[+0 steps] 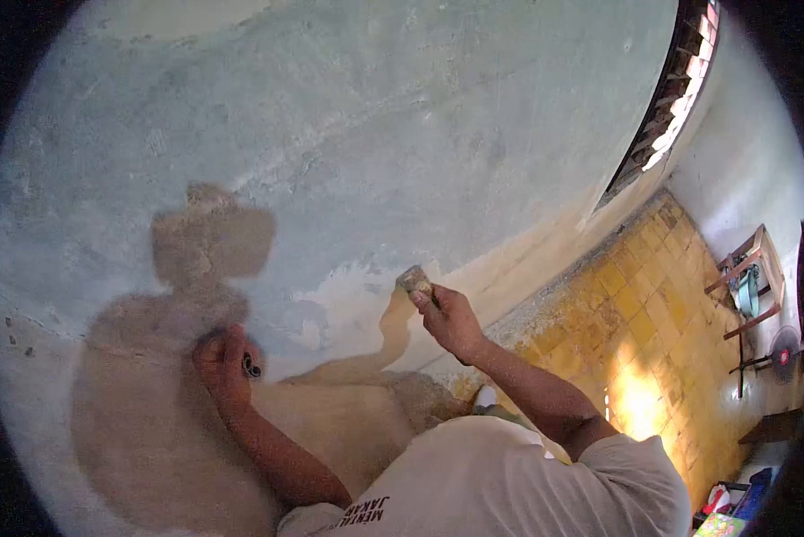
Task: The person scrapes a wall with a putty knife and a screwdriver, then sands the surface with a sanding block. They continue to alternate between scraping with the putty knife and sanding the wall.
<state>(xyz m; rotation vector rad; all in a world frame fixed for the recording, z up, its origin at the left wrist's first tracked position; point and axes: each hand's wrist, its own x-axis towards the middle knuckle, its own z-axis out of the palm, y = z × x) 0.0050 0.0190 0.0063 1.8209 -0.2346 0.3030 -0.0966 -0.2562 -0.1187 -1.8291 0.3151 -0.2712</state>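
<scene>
My right hand [454,324] is raised against the wall with its fingers closed round a small greyish-tan block [412,278]. The block's far end is right at the wall [500,152], whose blue-grey paint is worn and patchy. Beside it runs a pale, scraped-looking strip [330,309]. Lower left, my left hand [226,369] is curled close to the wall, and a small dark object with a ring-like end [252,365] sticks out from its fingers; its kind I cannot tell. Both arms reach forward from a light T-shirt [500,474].
Yellow tiled floor [590,340] runs along the wall's foot, with a bright sun patch [639,394]. At right stand a wooden chair-like frame [749,277] and a fan [784,354]. A barred window opening [666,98] is upper right. My shadow [165,403] falls on the wall.
</scene>
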